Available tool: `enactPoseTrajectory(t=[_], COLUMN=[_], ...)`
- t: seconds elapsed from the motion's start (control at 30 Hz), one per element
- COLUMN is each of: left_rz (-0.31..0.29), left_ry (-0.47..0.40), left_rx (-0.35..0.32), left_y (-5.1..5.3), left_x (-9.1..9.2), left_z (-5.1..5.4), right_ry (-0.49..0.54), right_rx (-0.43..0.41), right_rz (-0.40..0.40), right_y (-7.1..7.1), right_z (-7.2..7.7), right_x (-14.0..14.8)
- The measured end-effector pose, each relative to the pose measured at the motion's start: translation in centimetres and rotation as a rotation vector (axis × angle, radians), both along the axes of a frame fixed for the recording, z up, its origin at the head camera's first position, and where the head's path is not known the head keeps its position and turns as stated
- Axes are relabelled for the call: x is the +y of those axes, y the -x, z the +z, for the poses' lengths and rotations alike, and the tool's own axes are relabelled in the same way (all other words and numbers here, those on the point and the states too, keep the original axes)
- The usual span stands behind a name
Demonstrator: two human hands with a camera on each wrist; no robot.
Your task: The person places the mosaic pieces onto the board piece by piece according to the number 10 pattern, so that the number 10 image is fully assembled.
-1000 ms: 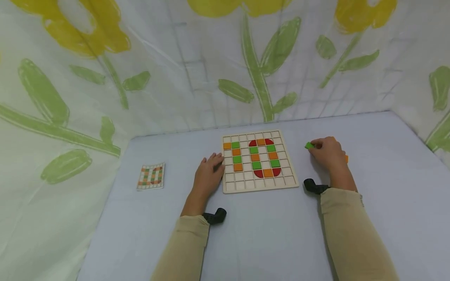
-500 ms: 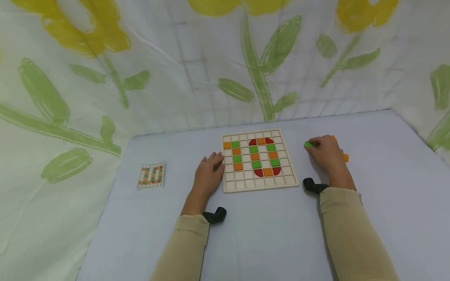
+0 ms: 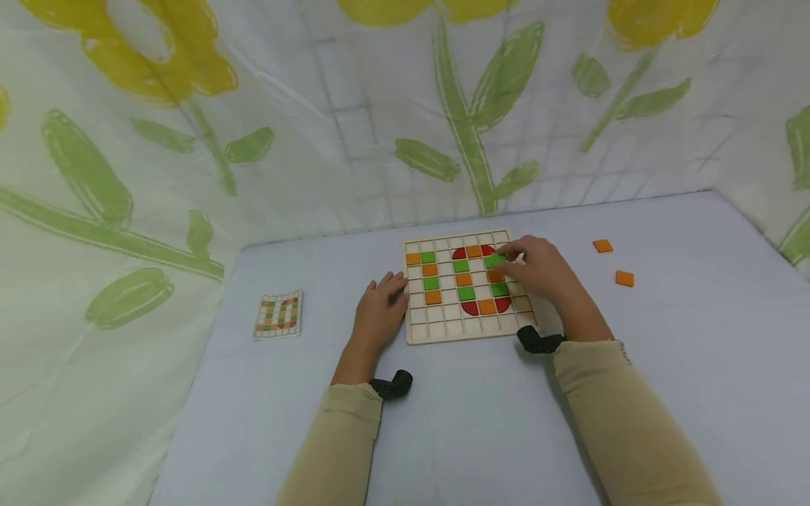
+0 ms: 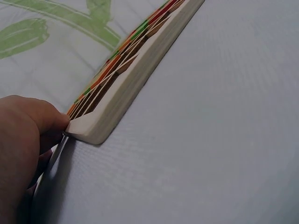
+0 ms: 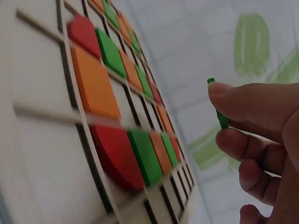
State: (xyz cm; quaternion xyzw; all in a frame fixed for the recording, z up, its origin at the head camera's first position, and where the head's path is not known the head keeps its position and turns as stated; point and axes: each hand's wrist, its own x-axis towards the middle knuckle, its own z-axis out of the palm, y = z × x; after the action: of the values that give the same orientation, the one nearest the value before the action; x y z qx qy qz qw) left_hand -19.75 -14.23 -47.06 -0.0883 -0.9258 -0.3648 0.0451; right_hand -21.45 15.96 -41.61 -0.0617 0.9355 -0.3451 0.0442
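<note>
A wooden grid board (image 3: 455, 332) lies on the table, with green, orange and red tiles forming a 1 and a 0. My right hand (image 3: 545, 270) is over the board's right part. In the right wrist view it pinches a green square tile (image 5: 223, 121) between thumb and finger, apart from the board. Fingers of my left hand (image 3: 382, 309) touch the board's left edge, relaxed. In the left wrist view the thumb (image 4: 51, 116) meets the board's corner. The right fingers hide some cells of the 0.
Two loose orange tiles, one farther back (image 3: 602, 246) and one nearer (image 3: 624, 278), lie right of the board. A small pattern card (image 3: 278, 315) lies to the left. Behind the table (image 3: 468, 422) hangs a flower-printed cloth (image 3: 304, 140).
My right hand has moved left from the loose tiles to above the board, carrying the green tile. Both orange tiles now show fully. The left hand keeps its place at the board's edge.
</note>
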Motion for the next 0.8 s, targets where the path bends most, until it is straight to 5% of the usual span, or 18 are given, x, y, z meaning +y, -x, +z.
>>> enactPoseTrajectory(t=[0.2, 0.33, 0.8], left_rz=[0.015, 0.013, 0.006], left_ry=[0.012, 0.005, 0.021], left_rx=[-0.007, -0.009, 0.003], left_y=[0.1, 0.2, 0.2], left_x=[0.0, 0.0, 0.0], left_z=[0.0, 0.1, -0.2], right_ry=[-0.107, -0.203, -0.259], right_rx=[0.107, 0.158, 0.106], right_rz=[0.254, 0.347, 0.312], right_y=[-1.0, -1.7, -2.6], right_z=[0.2, -0.5, -1.5], right_x=[-6.1, -8.4, -10.4])
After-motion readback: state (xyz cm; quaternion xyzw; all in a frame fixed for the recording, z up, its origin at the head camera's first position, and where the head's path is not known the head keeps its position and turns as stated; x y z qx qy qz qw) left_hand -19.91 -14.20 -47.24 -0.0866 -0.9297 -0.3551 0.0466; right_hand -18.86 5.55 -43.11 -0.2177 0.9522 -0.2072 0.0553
